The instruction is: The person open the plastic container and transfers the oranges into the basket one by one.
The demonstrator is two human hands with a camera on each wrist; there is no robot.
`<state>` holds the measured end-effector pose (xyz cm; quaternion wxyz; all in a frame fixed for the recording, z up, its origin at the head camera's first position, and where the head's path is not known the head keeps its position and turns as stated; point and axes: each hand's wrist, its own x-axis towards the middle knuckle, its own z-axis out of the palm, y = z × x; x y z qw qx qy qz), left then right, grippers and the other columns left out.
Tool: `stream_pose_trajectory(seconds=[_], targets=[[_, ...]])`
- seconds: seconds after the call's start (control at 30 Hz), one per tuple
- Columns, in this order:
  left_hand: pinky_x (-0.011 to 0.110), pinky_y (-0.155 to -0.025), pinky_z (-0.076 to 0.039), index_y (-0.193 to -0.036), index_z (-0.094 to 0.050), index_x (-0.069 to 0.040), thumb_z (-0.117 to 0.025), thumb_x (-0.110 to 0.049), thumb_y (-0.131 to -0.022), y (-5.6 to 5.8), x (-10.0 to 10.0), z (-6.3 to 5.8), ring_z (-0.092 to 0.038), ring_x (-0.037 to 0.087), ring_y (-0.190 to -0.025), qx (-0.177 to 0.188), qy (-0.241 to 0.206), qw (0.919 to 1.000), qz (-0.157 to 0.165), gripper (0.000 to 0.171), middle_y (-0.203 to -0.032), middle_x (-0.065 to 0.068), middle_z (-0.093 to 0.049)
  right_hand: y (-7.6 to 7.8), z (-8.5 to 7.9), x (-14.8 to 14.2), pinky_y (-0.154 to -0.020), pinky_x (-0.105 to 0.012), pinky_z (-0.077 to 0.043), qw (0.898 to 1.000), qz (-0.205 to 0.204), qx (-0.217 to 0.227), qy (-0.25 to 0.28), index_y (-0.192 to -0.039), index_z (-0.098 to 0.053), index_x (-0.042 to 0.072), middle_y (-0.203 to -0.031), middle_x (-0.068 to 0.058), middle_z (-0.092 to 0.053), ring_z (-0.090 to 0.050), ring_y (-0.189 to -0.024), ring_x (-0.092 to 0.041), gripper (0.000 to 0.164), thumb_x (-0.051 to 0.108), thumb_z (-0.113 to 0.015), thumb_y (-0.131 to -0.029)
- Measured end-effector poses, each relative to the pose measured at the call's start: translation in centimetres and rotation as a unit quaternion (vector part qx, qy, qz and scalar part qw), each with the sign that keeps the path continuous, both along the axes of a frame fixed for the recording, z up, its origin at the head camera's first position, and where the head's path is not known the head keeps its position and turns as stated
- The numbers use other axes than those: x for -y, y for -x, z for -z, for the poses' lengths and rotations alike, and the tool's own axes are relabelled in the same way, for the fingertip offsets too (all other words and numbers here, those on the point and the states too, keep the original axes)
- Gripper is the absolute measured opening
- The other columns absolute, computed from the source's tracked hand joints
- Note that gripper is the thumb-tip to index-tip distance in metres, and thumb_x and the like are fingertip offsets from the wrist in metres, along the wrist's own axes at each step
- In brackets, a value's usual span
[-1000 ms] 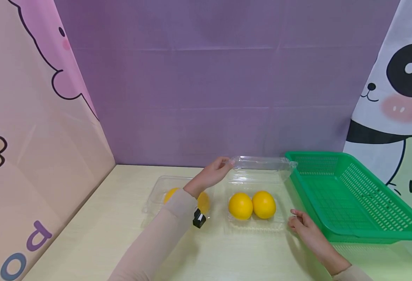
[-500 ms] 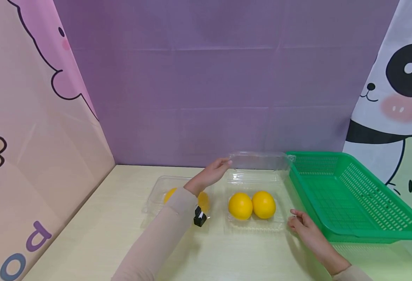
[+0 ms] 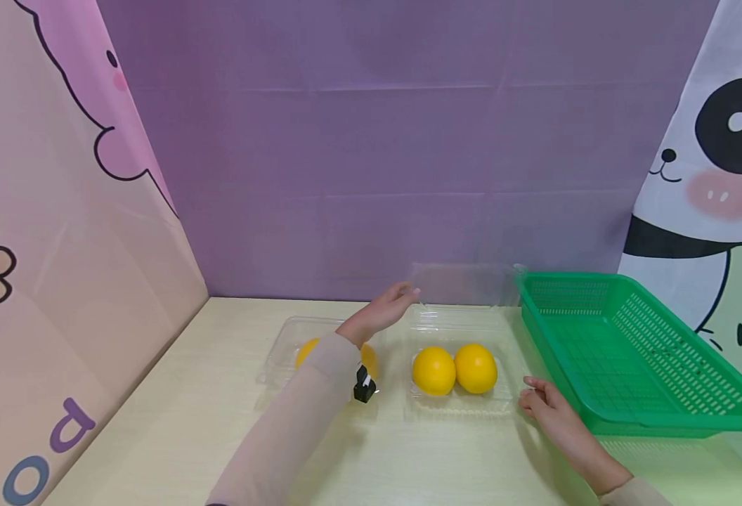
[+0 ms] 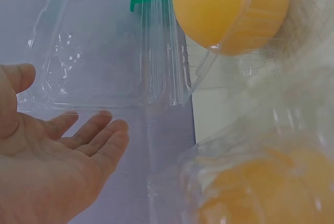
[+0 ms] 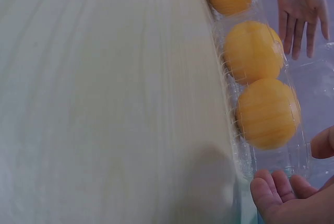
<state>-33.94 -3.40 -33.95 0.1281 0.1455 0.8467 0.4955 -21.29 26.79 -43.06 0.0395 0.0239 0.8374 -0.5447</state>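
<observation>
An unlatched clear plastic clamshell box (image 3: 504,407) stands on the table with two yellow-orange balls (image 3: 434,371) (image 3: 476,368) side by side in its base. Its lid (image 3: 466,284) is raised at the back. Beside the lid's left edge is my left hand (image 3: 383,313), palm up and fingers loosely spread in the left wrist view. My right hand (image 3: 551,418) is at the box's right edge, thumb (image 5: 323,143) and fingers (image 5: 266,192) on either side of the rim corner. Behind my left forearm, a second clear box (image 3: 279,348), lid down, holds orange balls, partly hidden.
A green perforated basket (image 3: 649,351) stands right of the open box, its near-left corner close to my right hand. A purple backdrop (image 3: 346,154) rises along the table's (image 3: 175,422) back edge. Printed cloth panels (image 3: 80,246) flank both sides.
The lid has swung up and back, from leaning low to standing nearly upright. My left fingers have come away from holding its edge. My right hand has stayed in place.
</observation>
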Motion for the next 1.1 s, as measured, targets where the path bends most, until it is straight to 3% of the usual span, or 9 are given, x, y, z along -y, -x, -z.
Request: stream_pose_trajectory(seconds=[0.27,0.53,0.8,1.1], targets=[[0.059,-0.118,-0.018,-0.162,-0.015,-0.018,-0.041,-0.057,-0.103,0.6,-0.3,0.7,-0.017,0.032,-0.150,0.020,-0.017,0.9996,-0.007,0.075,-0.166,0.009,-0.014,0.1,0.0,-0.1,-0.102,-0.041,-0.047,1.000,0.000,-0.002,-0.001,-0.147,-0.026,-0.013,-0.138,-0.032,-0.044,-0.050,-0.121,-0.038,0.053,0.018,-0.041,-0.107],[0.057,-0.120,-0.014,-0.162,-0.010,-0.010,-0.043,-0.056,-0.103,0.4,-0.4,1.2,-0.012,0.033,-0.151,0.029,-0.031,0.9991,-0.003,0.081,-0.166,0.011,-0.012,0.0,0.1,-0.1,-0.100,-0.038,-0.048,1.000,0.004,-0.006,0.000,-0.147,-0.026,-0.013,-0.137,-0.031,-0.045,-0.051,-0.120,-0.037,0.052,0.016,-0.042,-0.107],[0.058,-0.119,-0.015,-0.162,-0.016,-0.016,-0.044,-0.068,-0.096,0.0,-0.6,1.8,-0.015,0.032,-0.151,0.056,-0.008,0.9981,-0.024,0.089,-0.166,0.007,-0.015,0.1,0.1,-0.2,-0.101,-0.039,-0.048,1.000,0.002,-0.005,-0.007,-0.147,-0.026,-0.013,-0.139,-0.032,-0.044,-0.051,-0.120,-0.037,0.052,0.017,-0.041,-0.107],[0.059,-0.119,-0.014,-0.162,-0.017,-0.018,-0.045,-0.069,-0.096,-0.2,-0.7,2.3,-0.016,0.031,-0.151,0.061,-0.023,0.9975,-0.025,0.089,-0.166,0.006,-0.015,0.1,0.1,-0.3,-0.103,-0.043,-0.046,1.000,-0.001,-0.005,-0.009,-0.148,-0.026,-0.012,-0.142,-0.033,-0.042,-0.050,-0.121,-0.037,0.053,0.019,-0.041,-0.108]])
